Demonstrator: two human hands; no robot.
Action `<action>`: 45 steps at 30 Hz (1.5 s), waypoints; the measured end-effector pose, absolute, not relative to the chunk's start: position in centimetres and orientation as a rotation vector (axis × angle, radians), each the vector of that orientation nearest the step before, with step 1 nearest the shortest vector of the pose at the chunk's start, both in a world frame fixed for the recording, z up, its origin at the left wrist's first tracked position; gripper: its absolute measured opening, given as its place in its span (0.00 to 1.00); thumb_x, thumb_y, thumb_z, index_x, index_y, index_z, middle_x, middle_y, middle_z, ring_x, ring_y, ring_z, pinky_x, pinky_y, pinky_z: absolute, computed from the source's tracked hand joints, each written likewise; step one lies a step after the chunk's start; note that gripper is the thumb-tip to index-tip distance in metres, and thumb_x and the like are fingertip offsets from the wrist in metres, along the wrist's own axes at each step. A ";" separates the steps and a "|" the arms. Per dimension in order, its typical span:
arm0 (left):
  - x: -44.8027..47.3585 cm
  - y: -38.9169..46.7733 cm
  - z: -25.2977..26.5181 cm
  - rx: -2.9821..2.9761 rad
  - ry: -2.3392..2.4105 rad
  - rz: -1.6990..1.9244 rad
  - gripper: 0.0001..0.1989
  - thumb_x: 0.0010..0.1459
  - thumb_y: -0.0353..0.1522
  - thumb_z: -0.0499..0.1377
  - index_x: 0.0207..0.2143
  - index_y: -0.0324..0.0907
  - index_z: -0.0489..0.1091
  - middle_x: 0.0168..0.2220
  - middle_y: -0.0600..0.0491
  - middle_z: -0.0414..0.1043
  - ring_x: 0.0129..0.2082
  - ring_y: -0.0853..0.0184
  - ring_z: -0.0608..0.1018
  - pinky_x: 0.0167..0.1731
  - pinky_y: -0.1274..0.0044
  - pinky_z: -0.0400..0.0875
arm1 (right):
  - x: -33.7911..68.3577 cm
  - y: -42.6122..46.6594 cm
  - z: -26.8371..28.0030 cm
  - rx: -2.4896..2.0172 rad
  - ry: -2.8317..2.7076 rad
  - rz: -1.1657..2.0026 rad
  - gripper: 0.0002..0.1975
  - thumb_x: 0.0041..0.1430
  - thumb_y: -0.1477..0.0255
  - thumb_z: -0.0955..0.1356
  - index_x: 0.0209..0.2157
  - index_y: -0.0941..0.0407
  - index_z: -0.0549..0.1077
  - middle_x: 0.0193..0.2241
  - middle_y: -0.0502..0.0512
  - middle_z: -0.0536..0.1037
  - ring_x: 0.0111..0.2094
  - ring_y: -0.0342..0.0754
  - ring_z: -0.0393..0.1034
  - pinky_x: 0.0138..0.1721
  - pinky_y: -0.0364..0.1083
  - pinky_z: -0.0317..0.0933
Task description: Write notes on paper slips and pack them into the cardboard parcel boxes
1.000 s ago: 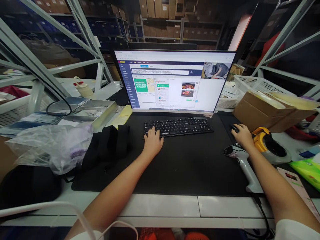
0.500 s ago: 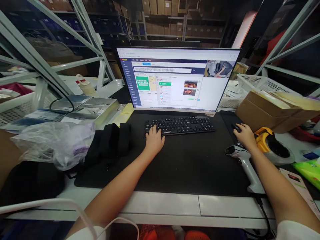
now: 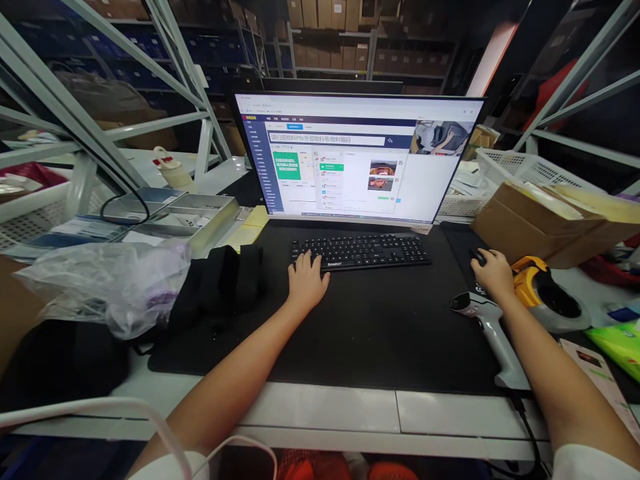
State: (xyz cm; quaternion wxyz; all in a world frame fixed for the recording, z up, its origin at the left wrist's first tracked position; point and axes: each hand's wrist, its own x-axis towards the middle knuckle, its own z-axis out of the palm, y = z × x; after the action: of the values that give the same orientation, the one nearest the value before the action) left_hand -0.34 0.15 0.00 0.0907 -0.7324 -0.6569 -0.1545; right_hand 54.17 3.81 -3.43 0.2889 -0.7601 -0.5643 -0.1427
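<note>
"Two bare hands in the head view, both at work on the desk. What is the left hand (image 3: 306, 285) doing?"

"It lies palm down at the lower left corner of the keyboard (image 3: 367, 251), fingers spread over the keys. It grips nothing. Since half a second ago the fingers look slightly more spread, while the keyboard keeps its place on the black mat (image 3: 380, 333), just in front of the monitor (image 3: 443, 177)."

"And the right hand (image 3: 495, 275)?"

"Curled over the mouse (image 3: 478, 255), gripping it. Most of the mouse is hidden; only its dark front shows past the fingers. Hand and mouse have slid a little to the right, towards the cardboard box (image 3: 517, 223). Whether a button is pressed, I cannot tell."

"Anything new on the screen?"

"Yes, a pale yellow patch beside the green panel (image 3: 287, 166) now looks white. The large search bar and the two photos stay as they were. The smaller text is too fine to read."

"What about the things near the right arm?"

"The grey scanner (image 3: 495, 340) lies on the mat just beside the forearm, unmoved. On the other side of the arm sits a yellow-and-grey device (image 3: 533, 275), also unchanged."
</note>
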 end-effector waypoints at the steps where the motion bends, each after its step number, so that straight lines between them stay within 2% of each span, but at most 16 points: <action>1: -0.3 0.2 -0.1 -2.178 -1.946 -0.459 0.28 0.66 0.41 0.52 0.64 0.38 0.65 0.68 0.39 0.58 0.67 0.48 0.61 0.60 0.54 0.62 | 54.1 3.8 -3.4 -2.036 -1.507 -0.378 0.27 0.61 0.61 0.64 0.58 0.59 0.75 0.58 0.68 0.71 0.56 0.63 0.69 0.59 0.60 0.63; 9: -0.2 0.2 0.0 -2.214 -1.921 -0.434 0.25 0.67 0.39 0.51 0.65 0.45 0.66 0.68 0.40 0.58 0.67 0.47 0.60 0.59 0.50 0.61 | 54.7 4.5 -3.8 -1.965 -1.582 -0.332 0.28 0.62 0.58 0.64 0.58 0.60 0.74 0.58 0.69 0.71 0.59 0.63 0.67 0.61 0.61 0.62; 19: 0.2 -0.1 0.4 -2.217 -1.935 -0.402 0.25 0.68 0.37 0.52 0.65 0.46 0.66 0.68 0.40 0.58 0.67 0.49 0.60 0.60 0.50 0.61 | 56.6 6.2 -5.5 -1.855 -1.661 -0.334 0.32 0.62 0.53 0.62 0.56 0.62 0.75 0.57 0.71 0.70 0.60 0.65 0.65 0.62 0.62 0.61; 29: 0.5 0.1 0.2 -2.233 -1.958 -0.426 0.24 0.67 0.36 0.53 0.65 0.47 0.67 0.71 0.40 0.50 0.68 0.45 0.59 0.58 0.47 0.63 | 57.0 6.5 -5.7 -1.869 -1.669 -0.327 0.36 0.60 0.49 0.60 0.56 0.61 0.75 0.56 0.70 0.71 0.60 0.65 0.65 0.62 0.62 0.60; 33: 0.4 0.0 0.2 -2.221 -1.912 -0.442 0.24 0.67 0.36 0.53 0.65 0.46 0.66 0.71 0.40 0.53 0.68 0.46 0.59 0.60 0.48 0.62 | 56.9 6.5 -5.7 -1.834 -1.647 -0.328 0.33 0.59 0.49 0.61 0.54 0.58 0.76 0.54 0.67 0.72 0.59 0.64 0.66 0.62 0.62 0.61; 45: 0.2 0.2 -0.2 -2.226 -1.913 -0.458 0.23 0.67 0.36 0.53 0.63 0.45 0.67 0.69 0.40 0.57 0.68 0.47 0.60 0.60 0.47 0.61 | 56.9 6.5 -5.5 -1.835 -1.708 -0.306 0.34 0.59 0.51 0.61 0.55 0.62 0.76 0.57 0.70 0.71 0.59 0.64 0.66 0.62 0.61 0.60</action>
State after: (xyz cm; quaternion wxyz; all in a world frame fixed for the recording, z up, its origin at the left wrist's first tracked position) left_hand 0.16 0.15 -0.21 0.0854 -0.7468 -0.6415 -0.1536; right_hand 56.85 6.55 -5.46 0.3033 -0.6924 -0.6444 -0.1154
